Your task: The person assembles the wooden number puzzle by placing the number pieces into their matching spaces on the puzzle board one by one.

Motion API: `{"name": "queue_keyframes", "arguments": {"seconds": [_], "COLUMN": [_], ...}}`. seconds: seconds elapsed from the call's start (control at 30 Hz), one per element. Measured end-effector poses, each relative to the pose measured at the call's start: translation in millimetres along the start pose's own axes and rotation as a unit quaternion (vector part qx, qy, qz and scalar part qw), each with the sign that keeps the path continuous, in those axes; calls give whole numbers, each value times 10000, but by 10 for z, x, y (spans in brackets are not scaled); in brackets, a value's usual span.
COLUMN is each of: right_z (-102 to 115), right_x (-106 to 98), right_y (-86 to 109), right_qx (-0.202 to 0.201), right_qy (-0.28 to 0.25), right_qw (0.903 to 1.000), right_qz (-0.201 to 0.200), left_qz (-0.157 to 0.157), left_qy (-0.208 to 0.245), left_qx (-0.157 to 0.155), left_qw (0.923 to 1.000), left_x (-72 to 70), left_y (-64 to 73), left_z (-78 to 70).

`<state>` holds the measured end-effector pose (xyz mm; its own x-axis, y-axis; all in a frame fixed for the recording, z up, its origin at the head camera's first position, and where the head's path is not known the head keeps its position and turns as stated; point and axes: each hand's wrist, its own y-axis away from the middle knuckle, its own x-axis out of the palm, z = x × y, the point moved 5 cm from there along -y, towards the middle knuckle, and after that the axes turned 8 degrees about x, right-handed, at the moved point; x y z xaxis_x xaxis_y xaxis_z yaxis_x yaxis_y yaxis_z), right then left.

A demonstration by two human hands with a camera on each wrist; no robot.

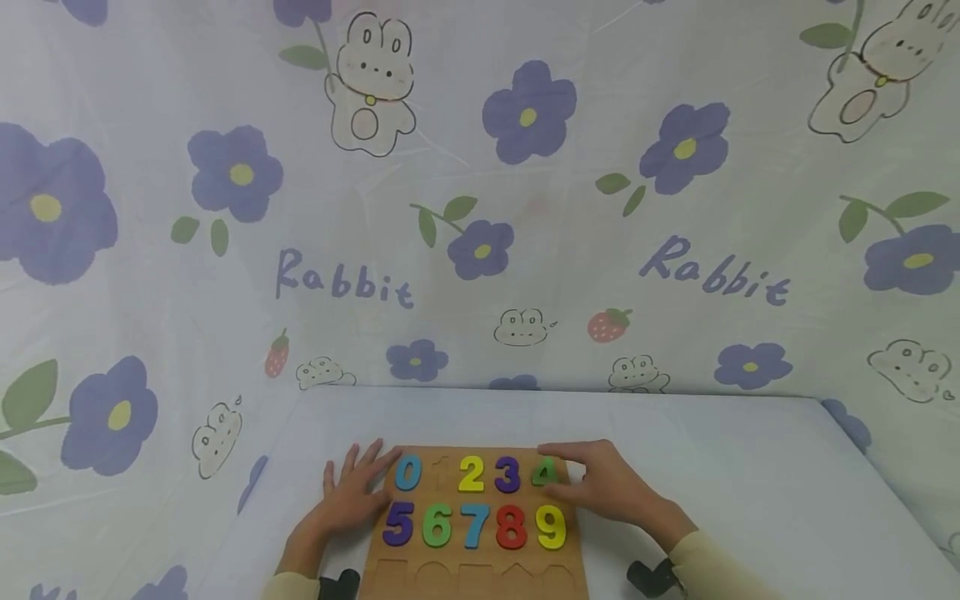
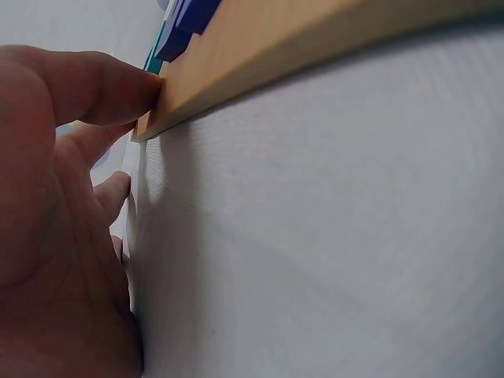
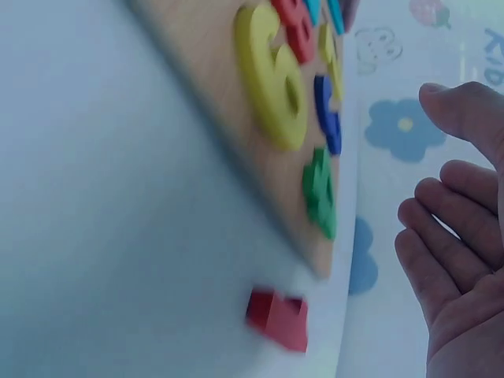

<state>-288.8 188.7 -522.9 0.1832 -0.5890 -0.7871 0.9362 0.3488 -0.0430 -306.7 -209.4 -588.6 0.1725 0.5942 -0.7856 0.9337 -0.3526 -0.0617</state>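
Observation:
A wooden number board (image 1: pixel 450 557) lies on the white table, holding coloured digits from 0 to 9 except at the 1, where a bare recess (image 1: pixel 441 473) shows. My left hand (image 1: pixel 348 492), fingers spread, rests against the board's left edge near the blue 0 (image 1: pixel 408 472) and the purple 5 (image 1: pixel 398 524). By the upper right corner, my right hand (image 1: pixel 615 483) has its thumb near the green 4 (image 1: pixel 543 472). The right wrist view shows that hand's fingers apart from the board with nothing between them. A small red block (image 3: pixel 279 319) lies beyond the corner, hidden in the head view.
Shaped recesses (image 1: pixel 432 575) line the board's near part. Dark straps (image 1: pixel 651 577) sit at both wrists. Behind the white table (image 1: pixel 750 467) hangs a curtain (image 1: pixel 585 250) printed with flowers and rabbits.

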Motion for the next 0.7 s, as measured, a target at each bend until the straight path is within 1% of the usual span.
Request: {"name": "queue_keyframes", "arguments": {"seconds": [0.07, 0.17, 0.23, 0.3, 0.4, 0.57, 0.63, 0.7], "right_z": [-76, -180, -234, -286, -350, -430, -460, -492], "right_x": [-45, -103, -138, -164, -199, -231, -231, -225], "right_y": [44, 110, 150, 180, 214, 272, 289, 302], "right_qx": [-22, 18, 63, 184, 361, 431, 441, 458], "right_qy": [120, 203, 283, 280, 277, 347, 392, 405], "right_qw": [9999, 9998, 9995, 9994, 9989, 9984, 9982, 9981], "right_qz": [-46, -77, -118, -110, -99, -92, -97, -106], "left_qz": [26, 80, 55, 36, -11, -1, -59, -85], "left_qy": [-37, -97, -37, 31, 171, 96, 58, 125], "left_qx": [-21, -49, -6, 22, 39, 43, 94, 108], "left_qw": [10000, 9999, 10000, 10000, 9998, 9999, 9999, 9998], "left_x": [32, 48, 32, -12, -57, -22, 10, 18], "left_y": [-27, -46, -42, -15, 0, -8, -16, -16], "left_z": [72, 117, 96, 14, -55, -18, 34, 39]}}
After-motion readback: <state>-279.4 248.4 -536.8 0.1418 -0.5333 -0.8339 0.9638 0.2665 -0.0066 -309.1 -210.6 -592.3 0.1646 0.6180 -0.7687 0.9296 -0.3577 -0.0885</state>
